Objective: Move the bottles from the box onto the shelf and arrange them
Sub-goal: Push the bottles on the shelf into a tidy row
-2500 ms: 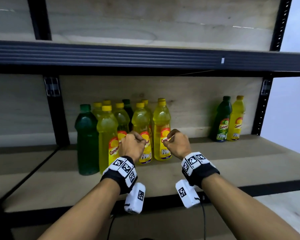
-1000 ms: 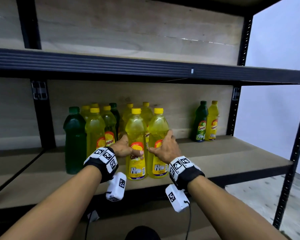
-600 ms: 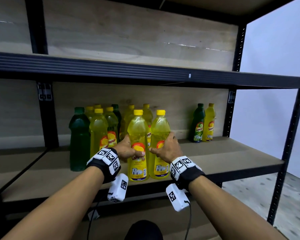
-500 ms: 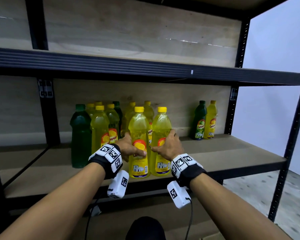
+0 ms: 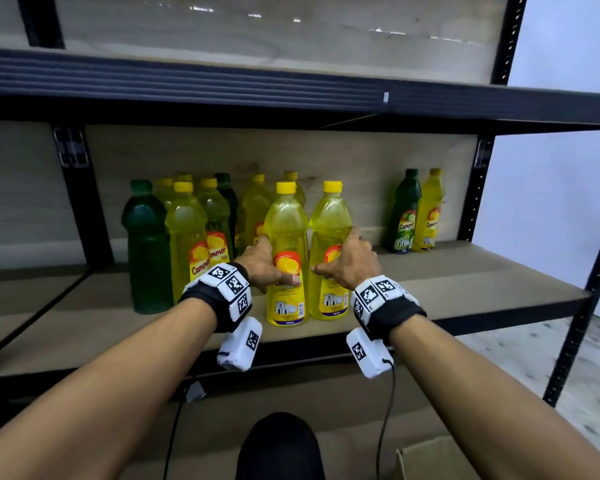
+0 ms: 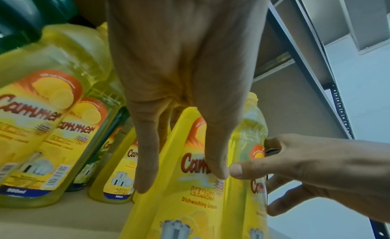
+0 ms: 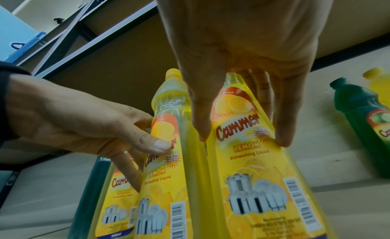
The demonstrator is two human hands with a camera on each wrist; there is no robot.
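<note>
Two yellow dishwashing-liquid bottles stand upright side by side near the front edge of the shelf board (image 5: pixel 465 285). My left hand (image 5: pixel 274 263) grips the left bottle (image 5: pixel 286 220) at its label, thumb on the front, fingers round its left side. My right hand (image 5: pixel 336 252) grips the right bottle (image 5: pixel 330 220) the same way from the right. The left wrist view shows my left hand's fingers (image 6: pixel 145 159) lying along the left bottle (image 6: pixel 190 184). In the right wrist view thumb and fingers straddle the right bottle (image 7: pixel 253 159).
Behind and to the left stands a cluster of yellow bottles and a dark green bottle (image 5: pixel 146 244). A green bottle (image 5: pixel 404 216) and a yellow bottle (image 5: pixel 428 213) stand at the back right. The upper shelf beam (image 5: pixel 291 88) runs overhead. A cardboard box corner (image 5: pixel 430 459) shows below.
The two front bottles have come forward from the cluster toward the shelf's front edge. Over the last second both hands have stayed on them with hardly any movement.
</note>
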